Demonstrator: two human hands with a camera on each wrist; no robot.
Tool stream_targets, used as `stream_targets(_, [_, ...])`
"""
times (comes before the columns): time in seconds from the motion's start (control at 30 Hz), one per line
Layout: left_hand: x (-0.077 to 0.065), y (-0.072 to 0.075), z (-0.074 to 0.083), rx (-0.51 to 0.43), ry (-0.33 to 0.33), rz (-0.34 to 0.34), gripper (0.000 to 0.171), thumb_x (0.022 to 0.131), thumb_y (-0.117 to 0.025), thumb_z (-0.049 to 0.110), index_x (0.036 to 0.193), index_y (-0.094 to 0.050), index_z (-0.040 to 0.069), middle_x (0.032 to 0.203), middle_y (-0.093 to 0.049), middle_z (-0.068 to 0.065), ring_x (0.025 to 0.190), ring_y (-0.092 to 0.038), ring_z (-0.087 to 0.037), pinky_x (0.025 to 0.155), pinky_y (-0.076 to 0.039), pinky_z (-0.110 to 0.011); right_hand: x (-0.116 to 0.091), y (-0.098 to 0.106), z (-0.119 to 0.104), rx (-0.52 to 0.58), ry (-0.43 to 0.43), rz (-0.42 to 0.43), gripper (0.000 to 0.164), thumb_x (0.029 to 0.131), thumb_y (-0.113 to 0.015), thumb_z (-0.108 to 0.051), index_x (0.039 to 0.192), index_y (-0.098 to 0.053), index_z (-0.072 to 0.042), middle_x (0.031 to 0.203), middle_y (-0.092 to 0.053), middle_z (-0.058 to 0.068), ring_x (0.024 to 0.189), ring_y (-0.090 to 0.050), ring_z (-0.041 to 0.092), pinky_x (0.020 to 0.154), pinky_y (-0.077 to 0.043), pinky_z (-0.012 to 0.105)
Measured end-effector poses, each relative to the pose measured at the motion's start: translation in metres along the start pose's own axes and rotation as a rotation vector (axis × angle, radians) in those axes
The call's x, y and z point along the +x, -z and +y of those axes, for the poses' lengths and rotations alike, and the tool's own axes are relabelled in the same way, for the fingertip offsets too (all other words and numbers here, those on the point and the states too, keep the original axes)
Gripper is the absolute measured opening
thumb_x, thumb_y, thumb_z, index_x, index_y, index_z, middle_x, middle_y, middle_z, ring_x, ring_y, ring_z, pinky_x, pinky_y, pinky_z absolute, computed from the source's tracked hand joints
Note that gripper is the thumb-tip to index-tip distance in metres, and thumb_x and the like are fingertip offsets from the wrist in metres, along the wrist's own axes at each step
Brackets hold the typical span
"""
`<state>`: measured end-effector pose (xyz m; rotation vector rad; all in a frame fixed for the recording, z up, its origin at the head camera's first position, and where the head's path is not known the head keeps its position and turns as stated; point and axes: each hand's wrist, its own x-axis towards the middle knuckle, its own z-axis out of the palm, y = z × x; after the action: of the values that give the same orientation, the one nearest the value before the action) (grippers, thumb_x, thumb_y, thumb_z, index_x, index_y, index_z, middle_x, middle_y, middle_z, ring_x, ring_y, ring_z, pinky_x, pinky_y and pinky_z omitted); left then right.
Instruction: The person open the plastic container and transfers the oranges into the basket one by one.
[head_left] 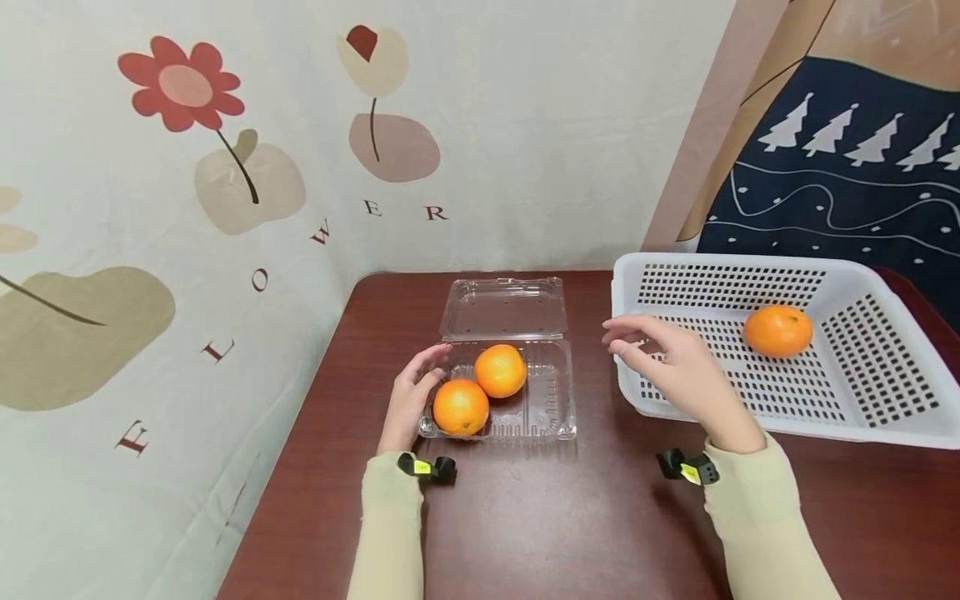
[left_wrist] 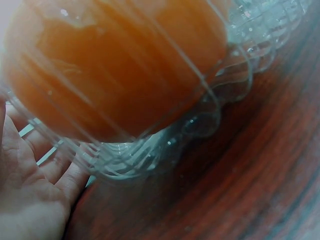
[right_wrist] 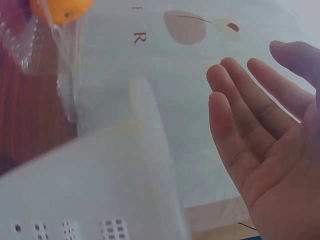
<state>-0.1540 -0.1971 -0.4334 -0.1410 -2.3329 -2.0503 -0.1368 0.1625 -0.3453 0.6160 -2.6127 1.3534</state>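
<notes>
A clear plastic clamshell box [head_left: 551, 383] lies with its lid [head_left: 506, 310] folded back. In its left half are two oranges, one in front [head_left: 461, 410] and one behind [head_left: 500, 371]. My left hand [head_left: 407, 402] rests along the box's left side, fingers loosely extended against the wall, as the left wrist view shows beside the orange [left_wrist: 115, 75]. Over the left rim of a white basket [head_left: 862, 435] hovers my right hand [head_left: 686, 371], holding nothing, its fingers loosely bent and thumb apart. Inside the basket is a third orange [head_left: 777, 332].
Both containers stand on a dark red-brown table [head_left: 517, 525], with the basket at the right. A cloth printed with flowers [head_left: 525, 167] hangs behind and along the left. At the back right is a dark blue cloth with white trees [head_left: 847, 183].
</notes>
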Motion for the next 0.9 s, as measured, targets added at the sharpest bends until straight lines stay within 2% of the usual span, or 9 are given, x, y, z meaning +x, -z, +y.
stream_targets(0.2, [0.000, 0.001, 0.000, 0.010, -0.012, -0.003, 0.035, 0.091, -0.047, 0.005, 0.126, -0.050, 0.009, 0.127, -0.050, -0.009, 0.117, -0.042, -0.025, 0.093, -0.039, -0.030, 0.002, -0.010, -0.005, 0.074, 0.039, 0.027, 0.025, 0.087, -0.057, -0.026, 0.112, -0.057, -0.025, 0.098, -0.064, -0.005, 0.085, -0.058, 0.004, 0.071, -0.046, 0.019])
stream_targets(0.47, [-0.002, 0.000, -0.001, 0.008, 0.001, -0.002, 0.035, 0.091, -0.047, 0.006, 0.126, -0.049, 0.009, 0.128, -0.049, -0.009, 0.118, -0.042, -0.025, 0.093, -0.039, -0.032, 0.002, -0.019, -0.011, 0.073, 0.058, 0.056, 0.024, 0.088, -0.055, -0.031, 0.111, -0.058, -0.026, 0.096, -0.064, -0.006, 0.085, -0.058, 0.003, 0.071, -0.046, 0.020])
stream_targets(0.6, [-0.005, -0.001, -0.002, 0.020, 0.020, 0.005, 0.035, 0.091, -0.046, 0.005, 0.126, -0.050, 0.010, 0.128, -0.049, -0.009, 0.118, -0.042, -0.025, 0.094, -0.038, -0.032, 0.001, -0.024, -0.011, 0.075, 0.042, 0.047, 0.025, 0.087, -0.055, -0.033, 0.111, -0.058, -0.026, 0.097, -0.064, -0.007, 0.085, -0.057, 0.004, 0.072, -0.046, 0.023])
stream_targets(0.9, [-0.003, 0.000, 0.001, 0.021, -0.002, -0.001, 0.035, 0.091, -0.046, 0.006, 0.126, -0.050, 0.010, 0.128, -0.048, -0.011, 0.118, -0.041, -0.027, 0.094, -0.038, -0.032, 0.003, -0.030, -0.015, 0.151, 0.013, 0.048, 0.026, 0.087, -0.056, -0.034, 0.112, -0.057, -0.027, 0.096, -0.065, -0.004, 0.085, -0.059, 0.007, 0.070, -0.048, 0.027])
